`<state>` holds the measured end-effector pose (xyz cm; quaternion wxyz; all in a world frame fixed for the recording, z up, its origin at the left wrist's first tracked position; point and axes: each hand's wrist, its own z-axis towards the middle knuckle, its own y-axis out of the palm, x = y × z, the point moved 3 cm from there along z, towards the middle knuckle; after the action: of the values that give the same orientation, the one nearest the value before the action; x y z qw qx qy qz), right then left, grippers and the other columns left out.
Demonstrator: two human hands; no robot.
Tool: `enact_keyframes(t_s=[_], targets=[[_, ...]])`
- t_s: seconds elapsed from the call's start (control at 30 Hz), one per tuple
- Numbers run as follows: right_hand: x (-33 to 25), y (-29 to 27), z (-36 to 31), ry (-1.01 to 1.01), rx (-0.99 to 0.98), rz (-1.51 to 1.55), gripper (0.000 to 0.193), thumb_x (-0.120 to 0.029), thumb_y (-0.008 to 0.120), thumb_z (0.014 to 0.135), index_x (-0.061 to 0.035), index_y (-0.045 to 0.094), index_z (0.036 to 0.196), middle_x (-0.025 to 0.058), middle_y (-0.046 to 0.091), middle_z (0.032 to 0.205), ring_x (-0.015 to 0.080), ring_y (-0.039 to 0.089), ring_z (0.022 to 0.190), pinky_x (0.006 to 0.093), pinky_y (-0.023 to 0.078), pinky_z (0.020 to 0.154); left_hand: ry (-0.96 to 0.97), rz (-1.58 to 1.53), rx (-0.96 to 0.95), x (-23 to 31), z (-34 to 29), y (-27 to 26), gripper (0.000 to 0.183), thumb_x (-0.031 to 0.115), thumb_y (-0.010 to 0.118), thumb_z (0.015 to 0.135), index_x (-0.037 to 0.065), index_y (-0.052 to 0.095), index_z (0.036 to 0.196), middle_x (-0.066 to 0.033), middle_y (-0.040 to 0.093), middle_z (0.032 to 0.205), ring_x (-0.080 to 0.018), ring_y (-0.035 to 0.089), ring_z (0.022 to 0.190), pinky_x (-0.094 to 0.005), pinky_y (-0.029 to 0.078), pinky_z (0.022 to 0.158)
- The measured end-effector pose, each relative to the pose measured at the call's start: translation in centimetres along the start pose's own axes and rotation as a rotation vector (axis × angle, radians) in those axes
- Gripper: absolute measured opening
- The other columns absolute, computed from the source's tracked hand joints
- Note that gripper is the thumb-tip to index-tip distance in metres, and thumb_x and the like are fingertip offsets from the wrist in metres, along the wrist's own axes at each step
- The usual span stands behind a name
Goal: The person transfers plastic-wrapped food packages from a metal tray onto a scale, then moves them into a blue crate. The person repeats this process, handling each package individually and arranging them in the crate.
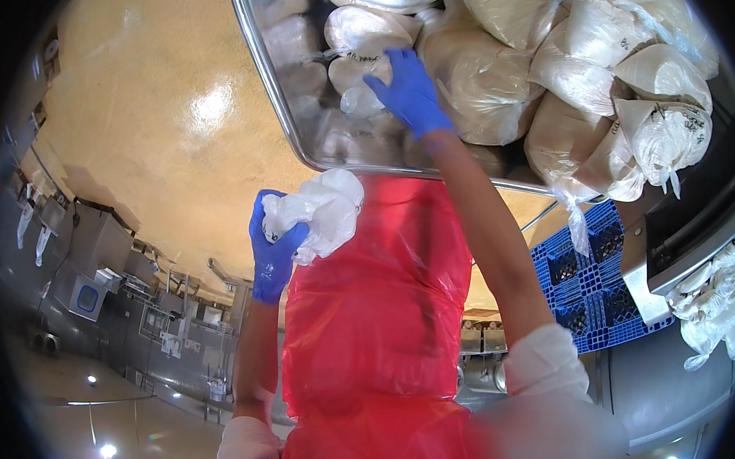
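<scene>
In my left hand point(273, 250), gloved in blue, a small knotted white plastic bag point(329, 214) is gripped in front of my red apron, its contents hidden. My right hand point(408, 90), also in a blue glove, reaches into a large metal bin point(269, 86). Its thumb and fingers are spread at the edge of a small filled clear bag point(359, 75) with dark handwriting, seemingly touching it. Against that one lies another filled bag point(368, 30). Larger pale filled bags point(476, 82) are heaped to the right of my right hand.
A blue plastic pallet point(583, 276) lies on the yellowish floor point(166, 139) beyond my right forearm. White plastic bags point(713, 306) hang at the far right beside a metal ledge. Steel equipment point(96, 246) lines the left side. My red apron point(371, 328) fills the middle.
</scene>
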<state>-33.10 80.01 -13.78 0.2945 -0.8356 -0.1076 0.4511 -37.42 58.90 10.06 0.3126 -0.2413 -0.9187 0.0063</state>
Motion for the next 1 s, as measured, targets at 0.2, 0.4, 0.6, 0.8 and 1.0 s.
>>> enact_keyframes(t_s=[0.2,0.4,0.6,0.8,1.0], targets=[[-1.7,5.2,3.0,0.126,0.157,-0.264,0.074,-0.042,0.072,0.073,-0.0101,0.041,0.132,0.0181,0.042,0.134,0.0380,0.042,0.121,0.0500,0.043,0.092,-0.035,-0.057,0.101,-1.9,-0.5,-2.8,0.029,0.003,0.063,0.074,0.007,0.048,0.099,-0.0009,0.051,0.091,-0.0097,0.050,0.085,-0.0273,0.044,0.075],[-0.9,9.0,-2.1,0.085,-0.527,-0.106,0.042,-0.035,0.069,0.076,-0.0054,0.062,0.105,0.0164,0.056,0.118,0.0319,0.055,0.107,0.0441,0.047,0.085,-0.366,-0.668,0.163,-6.5,-0.8,-6.4,0.053,0.024,0.055,0.084,0.007,0.042,0.133,-0.0118,0.050,0.126,-0.0254,0.049,0.117,-0.0433,0.042,0.098],[1.2,5.6,-2.0,0.387,-0.350,0.557,0.015,-0.015,0.058,0.089,-0.0030,0.061,0.098,0.0058,0.060,0.073,0.0170,0.059,0.066,0.0323,0.049,0.066,-0.432,-1.084,-0.048,-8.0,2.1,-7.2,0.061,0.041,0.050,0.087,0.009,0.040,0.138,-0.0122,0.048,0.135,-0.0305,0.048,0.123,-0.0465,0.041,0.100],[-3.3,-4.1,-3.3,0.366,-0.267,0.660,0.021,-0.014,0.054,0.090,-0.0021,0.061,0.105,0.0072,0.059,0.080,0.0131,0.054,0.070,0.0295,0.046,0.065,-0.169,-0.267,-0.173,-8.3,8.2,-2.3,0.042,0.021,0.047,0.091,0.000,0.045,0.128,-0.0138,0.056,0.119,-0.0267,0.058,0.107,-0.0401,0.050,0.093],[-6.8,-9.2,-5.2,0.278,-0.240,0.747,0.026,-0.019,0.060,0.089,-0.0004,0.062,0.107,0.0099,0.061,0.085,0.0156,0.056,0.076,0.0311,0.046,0.070,-0.526,-0.961,-0.419,-3.0,9.8,5.5,0.052,0.027,0.049,0.091,-0.003,0.040,0.133,-0.0162,0.056,0.123,-0.0276,0.059,0.107,-0.0408,0.050,0.090]])
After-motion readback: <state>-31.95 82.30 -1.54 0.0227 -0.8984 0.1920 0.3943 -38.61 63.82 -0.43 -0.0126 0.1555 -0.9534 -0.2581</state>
